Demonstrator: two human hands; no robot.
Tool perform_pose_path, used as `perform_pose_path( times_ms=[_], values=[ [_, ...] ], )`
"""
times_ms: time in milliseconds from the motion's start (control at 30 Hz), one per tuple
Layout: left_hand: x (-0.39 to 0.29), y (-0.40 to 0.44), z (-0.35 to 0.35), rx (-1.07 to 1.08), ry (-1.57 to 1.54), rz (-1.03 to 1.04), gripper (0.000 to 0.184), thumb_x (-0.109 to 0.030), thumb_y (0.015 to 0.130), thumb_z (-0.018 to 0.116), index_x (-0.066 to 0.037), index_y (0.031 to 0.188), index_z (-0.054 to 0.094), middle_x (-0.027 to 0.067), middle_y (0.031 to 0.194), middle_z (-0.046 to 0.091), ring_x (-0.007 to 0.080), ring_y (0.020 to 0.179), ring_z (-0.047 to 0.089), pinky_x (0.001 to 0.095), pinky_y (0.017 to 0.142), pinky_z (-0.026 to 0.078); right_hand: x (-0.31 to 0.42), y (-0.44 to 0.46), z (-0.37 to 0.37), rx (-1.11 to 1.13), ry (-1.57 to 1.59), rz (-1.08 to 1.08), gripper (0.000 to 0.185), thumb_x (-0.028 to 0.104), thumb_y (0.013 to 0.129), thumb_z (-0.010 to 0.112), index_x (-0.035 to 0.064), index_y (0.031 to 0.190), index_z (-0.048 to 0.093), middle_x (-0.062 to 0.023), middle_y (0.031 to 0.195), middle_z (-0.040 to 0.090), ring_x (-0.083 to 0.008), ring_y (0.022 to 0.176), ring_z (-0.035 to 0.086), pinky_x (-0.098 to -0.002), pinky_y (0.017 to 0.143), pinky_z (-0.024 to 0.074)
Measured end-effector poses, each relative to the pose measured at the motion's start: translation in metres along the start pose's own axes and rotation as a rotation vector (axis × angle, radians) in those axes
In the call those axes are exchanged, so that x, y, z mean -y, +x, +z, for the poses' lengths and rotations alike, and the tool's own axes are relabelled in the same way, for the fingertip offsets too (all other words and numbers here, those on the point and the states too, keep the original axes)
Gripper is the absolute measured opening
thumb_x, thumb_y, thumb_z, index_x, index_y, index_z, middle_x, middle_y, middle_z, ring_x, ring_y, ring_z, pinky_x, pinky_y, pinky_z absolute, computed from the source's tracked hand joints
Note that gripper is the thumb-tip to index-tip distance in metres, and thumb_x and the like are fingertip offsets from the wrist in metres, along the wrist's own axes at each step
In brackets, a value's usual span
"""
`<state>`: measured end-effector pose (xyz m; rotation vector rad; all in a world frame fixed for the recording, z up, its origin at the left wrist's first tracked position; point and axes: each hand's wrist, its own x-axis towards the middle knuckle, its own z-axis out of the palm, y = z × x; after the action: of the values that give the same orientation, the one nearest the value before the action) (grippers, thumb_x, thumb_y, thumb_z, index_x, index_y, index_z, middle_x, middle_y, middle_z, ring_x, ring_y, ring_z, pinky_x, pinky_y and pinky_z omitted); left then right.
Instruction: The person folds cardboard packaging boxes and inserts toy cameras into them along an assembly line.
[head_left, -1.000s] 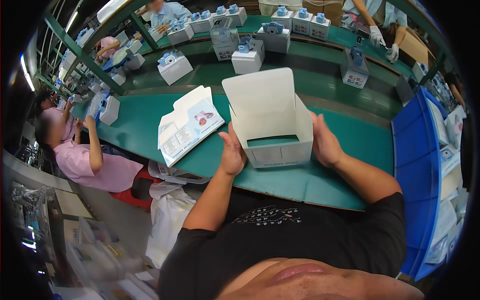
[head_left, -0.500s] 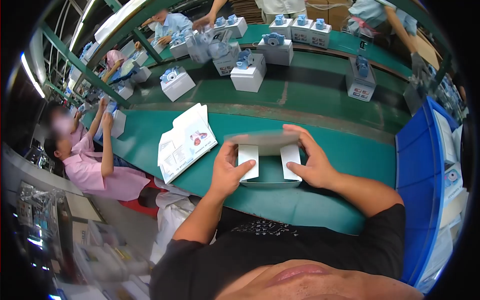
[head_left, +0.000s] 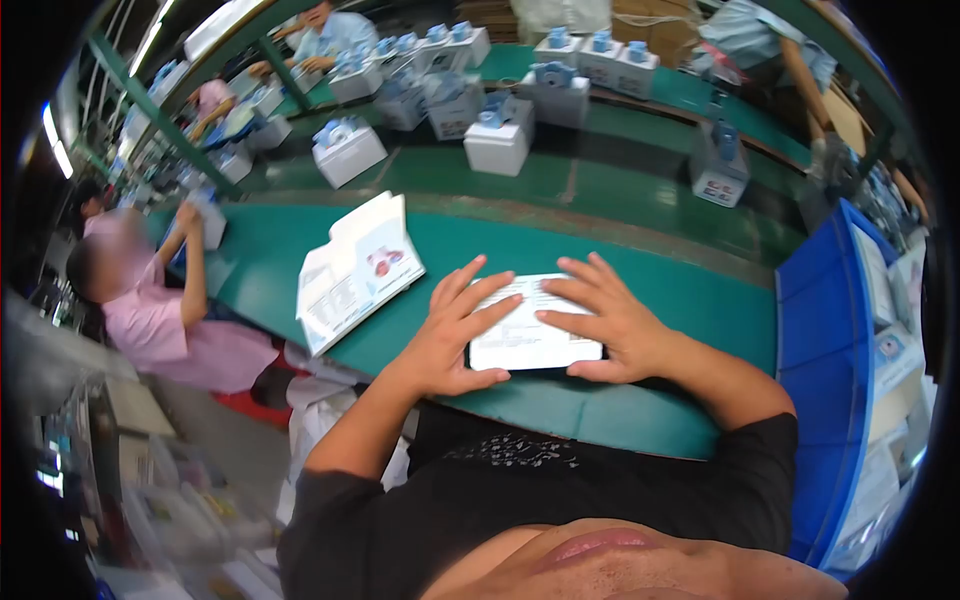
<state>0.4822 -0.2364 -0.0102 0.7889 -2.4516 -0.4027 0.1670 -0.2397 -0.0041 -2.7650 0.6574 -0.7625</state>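
Observation:
A white carton box (head_left: 535, 348) with printed text on its upper face stands on the green table in front of me, its top covered over. My left hand (head_left: 447, 335) lies over its left side with the fingers spread across the printed face and the thumb at the near edge. Opposite it, my right hand (head_left: 625, 330) rests on the right side, fingers also spread and stretched out. To the left of my hands lies a stack of flat, unfolded cartons (head_left: 365, 260) printed with a picture. The box's lower part is hidden.
A blue bin (head_left: 822, 330) holding cartons stands at the right. Beyond the table, a green conveyor (head_left: 400, 175) carries several white boxes (head_left: 497, 150) with light-blue toy-like items on top. A co-worker in a pink shirt (head_left: 165, 320) sits at the left; others work behind.
The box's raised panel and side flaps have folded over, so a printed face now covers the opening. My hands moved from gripping the flaps to lying spread on top.

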Motion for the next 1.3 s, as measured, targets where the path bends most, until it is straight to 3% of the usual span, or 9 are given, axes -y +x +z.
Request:
perform_pose_path(
  times_ms=[100,200,267,667,967,1100,1167,1233,1300],
  values=[
    [-0.006,0.000,-0.003,0.009,-0.024,-0.021,0.079,-0.039,0.079,0.080,-0.014,0.150,0.058,0.0122,0.163,0.046,0.0403,0.155,0.032,0.0572,0.124,0.023,-0.002,-0.003,0.014,0.002,-0.016,-0.011,0.066,0.044,0.089,0.072,0.0140,0.148,0.060,-0.0140,0.162,0.045,-0.0398,0.153,0.036,-0.0668,0.123,0.0214],
    [-0.012,-0.003,-0.008,0.021,0.048,0.093,0.068,-0.033,0.084,0.076,-0.015,0.148,0.060,0.0132,0.161,0.048,0.0390,0.153,0.037,0.0569,0.123,0.024,0.001,-0.002,0.017,-0.035,-0.049,0.034,0.061,0.035,0.091,0.072,0.0149,0.148,0.060,-0.0122,0.163,0.045,-0.0367,0.154,0.037,-0.0633,0.124,0.0238],
    [-0.009,-0.005,-0.007,0.047,0.224,0.104,0.059,-0.029,0.089,0.072,-0.014,0.145,0.061,0.0140,0.160,0.049,0.0383,0.151,0.041,0.0562,0.122,0.027,0.001,0.000,0.017,-0.054,-0.076,-0.115,0.053,0.027,0.096,0.069,0.0150,0.147,0.061,-0.0119,0.163,0.045,-0.0365,0.153,0.038,-0.0575,0.125,0.0290],
    [-0.014,-0.001,-0.035,0.178,0.211,0.094,0.051,-0.028,0.096,0.066,-0.016,0.145,0.062,0.0164,0.165,0.042,0.0394,0.154,0.035,0.0593,0.122,0.026,0.013,0.013,0.006,0.001,-0.079,-0.056,0.041,0.026,0.104,0.062,0.0170,0.143,0.064,-0.0103,0.162,0.047,-0.0375,0.152,0.039,-0.0565,0.124,0.0305],
    [-0.005,0.002,-0.039,0.220,0.148,0.086,0.070,-0.032,0.091,0.072,-0.008,0.153,0.050,0.0248,0.166,0.035,0.0434,0.154,0.032,0.0617,0.122,0.023,0.003,0.024,0.017,0.107,-0.181,-0.168,0.042,0.034,0.104,0.058,0.0161,0.141,0.063,-0.0124,0.160,0.047,-0.0405,0.147,0.042,-0.0589,0.123,0.0292],
    [-0.009,0.017,-0.037,0.287,0.235,-0.040,0.082,-0.031,0.090,0.074,-0.001,0.157,0.039,0.0328,0.163,0.033,0.0457,0.154,0.030,0.0605,0.121,0.027,-0.020,0.040,0.010,-0.022,0.086,-0.156,0.047,0.036,0.099,0.063,0.0122,0.139,0.064,-0.0148,0.156,0.050,-0.0393,0.144,0.044,-0.0561,0.121,0.0312],
    [-0.004,0.010,-0.043,0.194,0.108,-0.117,0.081,-0.029,0.092,0.073,0.000,0.158,0.037,0.0335,0.162,0.035,0.0458,0.152,0.033,0.0591,0.120,0.030,-0.086,0.055,0.004,-0.253,0.054,0.021,0.058,0.036,0.091,0.070,0.0078,0.141,0.060,-0.0172,0.150,0.054,-0.0348,0.140,0.049,-0.0488,0.119,0.0356],
    [0.004,-0.001,-0.057,0.010,-0.129,-0.254,0.078,-0.026,0.095,0.070,0.002,0.158,0.033,0.0350,0.158,0.039,0.0460,0.148,0.040,0.0563,0.118,0.035,-0.156,0.084,-0.009,-0.519,0.061,0.420,0.066,0.035,0.088,0.075,0.0033,0.144,0.056,-0.0208,0.148,0.055,-0.0371,0.138,0.050,-0.0457,0.117,0.0388],
    [0.020,-0.026,-0.061,-0.078,-0.227,-0.338,0.077,-0.025,0.097,0.068,0.003,0.159,0.032,0.0357,0.156,0.041,0.0461,0.146,0.043,0.0549,0.117,0.038,-0.306,0.089,-0.003,-0.452,-0.277,0.728,0.093,0.037,0.084,0.083,-0.0041,0.155,0.039,-0.0281,0.156,0.043,-0.0412,0.139,0.048,-0.0476,0.114,0.0424]
  ],
)
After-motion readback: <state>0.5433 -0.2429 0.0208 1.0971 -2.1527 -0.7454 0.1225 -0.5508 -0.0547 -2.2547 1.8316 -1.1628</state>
